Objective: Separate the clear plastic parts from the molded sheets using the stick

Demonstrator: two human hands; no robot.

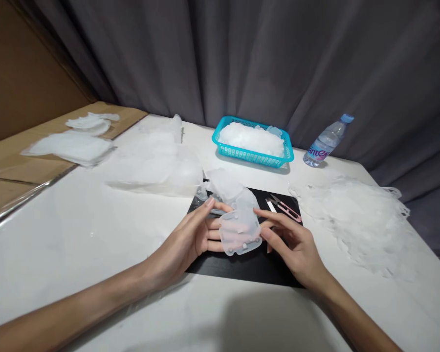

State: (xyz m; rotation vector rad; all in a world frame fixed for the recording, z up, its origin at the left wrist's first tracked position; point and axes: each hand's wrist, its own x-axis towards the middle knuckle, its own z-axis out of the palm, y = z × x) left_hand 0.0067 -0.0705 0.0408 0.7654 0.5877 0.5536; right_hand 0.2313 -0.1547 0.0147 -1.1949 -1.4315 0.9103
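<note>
A thin, translucent white piece with a rounded outline and small bumps along its rim point(240, 232) lies over the fingers of my left hand point(201, 234). That hand is turned palm up, its fingers stretched beneath the piece and showing pink through it. My right hand point(291, 244) holds the piece's right edge between thumb and fingers. Just behind, similar translucent pieces point(229, 186) lie on the black mat point(234, 269), partly hidden by my left hand. Pink-handled thread snips point(286, 208) rest at the mat's far right corner.
A turquoise basket point(254, 157) full of white pieces stands at the back, with a water bottle point(324, 142) to its right. A heap of white scraps point(370, 222) spreads on the right. Plastic-bagged stacks point(157, 166) lie left, and more white stacks point(73, 145) sit on cardboard.
</note>
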